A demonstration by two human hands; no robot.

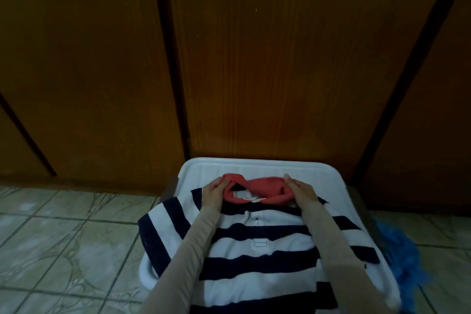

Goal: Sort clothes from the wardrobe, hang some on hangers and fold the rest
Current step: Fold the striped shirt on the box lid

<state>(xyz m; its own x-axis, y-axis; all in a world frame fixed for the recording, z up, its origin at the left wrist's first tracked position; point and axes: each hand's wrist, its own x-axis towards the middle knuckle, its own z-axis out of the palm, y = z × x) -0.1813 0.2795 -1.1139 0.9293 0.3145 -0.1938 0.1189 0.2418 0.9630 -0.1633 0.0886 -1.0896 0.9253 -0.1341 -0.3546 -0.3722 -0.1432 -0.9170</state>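
A navy and white striped polo shirt [257, 260] lies flat, front up, on a white plastic lid [254, 164]. Its collar [260, 187] is coral red. My left hand [214, 192] pinches the left end of the collar. My right hand [299, 191] grips the right end. Both arms in beige sleeves reach over the shirt's body and hide part of its stripes. The shirt's left sleeve hangs over the lid's left edge.
Closed brown wooden wardrobe doors [254, 58] stand straight ahead, right behind the lid. Pale tiled floor [63, 237] spreads to the left. A blue cloth [397, 255] lies on the floor at the lid's right side.
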